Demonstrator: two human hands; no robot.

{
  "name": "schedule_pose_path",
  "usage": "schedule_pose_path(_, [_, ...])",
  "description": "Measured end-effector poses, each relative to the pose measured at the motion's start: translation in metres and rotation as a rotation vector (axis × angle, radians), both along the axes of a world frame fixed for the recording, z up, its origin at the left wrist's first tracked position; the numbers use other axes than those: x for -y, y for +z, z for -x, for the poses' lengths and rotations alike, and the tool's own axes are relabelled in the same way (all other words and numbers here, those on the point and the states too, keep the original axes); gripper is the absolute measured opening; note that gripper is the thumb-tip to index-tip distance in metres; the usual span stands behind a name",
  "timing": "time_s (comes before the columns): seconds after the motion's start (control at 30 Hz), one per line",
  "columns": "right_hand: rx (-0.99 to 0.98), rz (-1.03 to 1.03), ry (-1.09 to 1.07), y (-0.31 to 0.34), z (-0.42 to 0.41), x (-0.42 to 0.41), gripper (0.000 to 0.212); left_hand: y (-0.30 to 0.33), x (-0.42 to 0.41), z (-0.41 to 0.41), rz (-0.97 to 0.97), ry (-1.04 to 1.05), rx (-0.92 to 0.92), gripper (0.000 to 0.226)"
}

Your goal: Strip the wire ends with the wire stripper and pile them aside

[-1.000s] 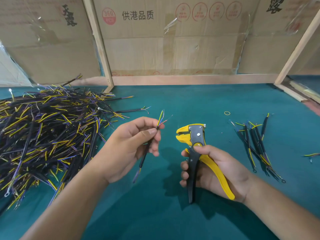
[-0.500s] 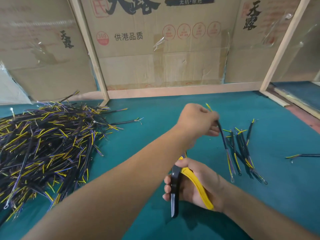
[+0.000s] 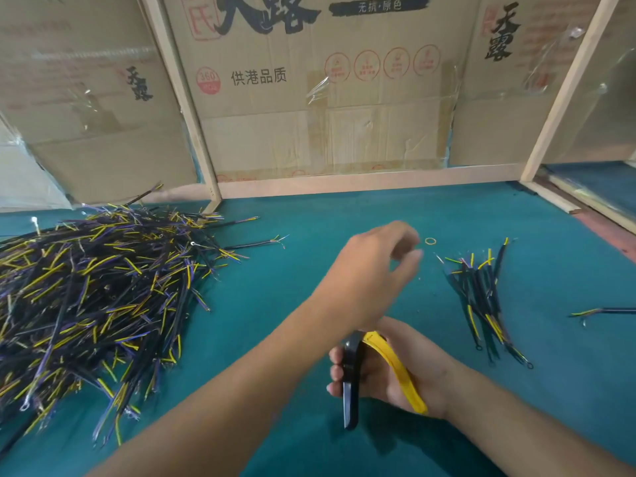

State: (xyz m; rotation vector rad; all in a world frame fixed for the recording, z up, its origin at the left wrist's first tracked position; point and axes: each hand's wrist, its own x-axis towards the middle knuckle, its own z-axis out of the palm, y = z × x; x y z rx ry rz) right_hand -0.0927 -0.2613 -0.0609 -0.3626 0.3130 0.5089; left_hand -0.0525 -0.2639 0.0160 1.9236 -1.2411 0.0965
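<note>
head view:
left hand point(image 3: 375, 266): reaches across over the stripper toward the right side of the table point(image 3: 344, 215); fingers loosely curled, holding nothing, fingertips blurred; above the mat, apart from the small pile
right hand point(image 3: 395, 370): near the front edge, right of centre; fingers wrapped around the stripper handles, palm up
stripper point(image 3: 351, 376): black handle on the left, yellow handle on the right, both pointing toward the front edge; head hidden under the left forearm
big pile point(image 3: 89, 294): black cables with yellow and purple cores, fills the left side of the table from back to front; some ends carry ring terminals
stray cable point(image 3: 254, 243): sticks out of the big pile's right edge, bared cores fanned at its tip
small pile point(image 3: 481, 297): a handful of the same cables on the right side, lying roughly front to back, yellow cores at both ends, ring terminals at the near ends
single cable point(image 3: 605, 310): alone near the right edge, well apart from the small pile, runs out of frame
rubber band point(image 3: 430, 241): small yellow ring on the mat, between left fingertips and small pile, just behind them
table: teal mat surface
cardboard point(image 3: 309, 98): printed box panels taped between wooden posts along the back edge
</note>
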Motion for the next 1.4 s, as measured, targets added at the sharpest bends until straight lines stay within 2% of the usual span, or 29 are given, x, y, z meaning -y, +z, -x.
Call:
schedule_pose_path(0.03, [-0.048, 0.234, 0.044, 0.018, 0.03, 0.056, 0.035, -0.006, -0.023, -0.008, 0.018, 0.039, 0.046, 0.008])
schedule_pose_path(0.07, [0.185, 0.391, -0.033, 0.009, 0.051, 0.061, 0.035, -0.012, -0.046, -0.018, 0.009, 0.11, 0.075, 0.006])
schedule_pose_path(0.1, [0.124, 0.425, -0.069, 0.009, 0.051, 0.061, 0.035, -0.018, -0.069, -0.03, -0.021, 0.202, 0.093, 0.004])
schedule_pose_path(0.13, [0.078, 0.436, -0.046, 0.018, 0.051, 0.068, 0.034, -0.024, -0.09, -0.043, -0.066, 0.307, 0.116, 0.003])
schedule_pose_path(0.2, [0.158, 0.456, -0.009, 0.01, 0.049, 0.058, 0.03, -0.032, -0.127, -0.067, -0.197, 0.546, 0.234, 0.005])
schedule_pose_path(0.27, [0.148, 0.418, -0.021, 0.011, 0.048, 0.059, 0.029, -0.033, -0.156, -0.087, -0.322, 0.731, 0.337, 0.006])
schedule_pose_path(0.33, [0.149, 0.426, -0.011, 0.012, 0.047, 0.066, 0.032, -0.031, -0.18, -0.102, -0.434, 0.892, 0.335, 0.013])
schedule_pose_path(0.4, [0.157, 0.414, -0.004, 0.012, 0.047, 0.065, 0.038, -0.031, -0.199, -0.112, -0.59, 1.04, 0.288, 0.031])
schedule_pose_path(0.5, [0.155, 0.406, 0.008, 0.011, 0.046, 0.066, 0.044, -0.04, -0.206, -0.115, -0.874, 1.074, 0.242, 0.042])
schedule_pose_path(0.57, [0.144, 0.406, 0.019, 0.012, 0.046, 0.066, 0.044, -0.046, -0.204, -0.115, -0.904, 1.05, 0.24, 0.035])
schedule_pose_path(0.8, [0.14, 0.395, 0.022, 0.014, 0.046, 0.066, 0.046, -0.046, -0.198, -0.115, -0.733, 1.059, 0.204, 0.018])
schedule_pose_path(1.03, [0.141, 0.395, 0.022, 0.015, 0.046, 0.065, 0.046, -0.047, -0.188, -0.111, -0.752, 1.022, 0.191, 0.011])
schedule_pose_path(1.1, [0.136, 0.399, 0.024, 0.015, 0.046, 0.065, 0.043, -0.046, -0.185, -0.11, -0.637, 1.024, 0.206, 0.014])
schedule_pose_path(1.2, [0.135, 0.402, 0.028, 0.014, 0.045, 0.065, 0.042, -0.038, -0.179, -0.104, -0.292, 0.964, 0.201, 0.016])
schedule_pose_path(1.27, [0.135, 0.401, 0.026, 0.012, 0.044, 0.066, 0.044, -0.031, -0.171, -0.097, -0.02, 0.795, 0.031, 0.016])
schedule_pose_path(1.33, [0.138, 0.399, 0.037, 0.011, 0.044, 0.067, 0.043, -0.024, -0.16, -0.082, 0.209, 0.532, -0.282, 0.021])
schedule_pose_path(1.4, [0.146, 0.397, 0.047, 0.009, 0.043, 0.067, 0.042, -0.022, -0.148, -0.065, 0.348, 0.316, -0.544, 0.021])
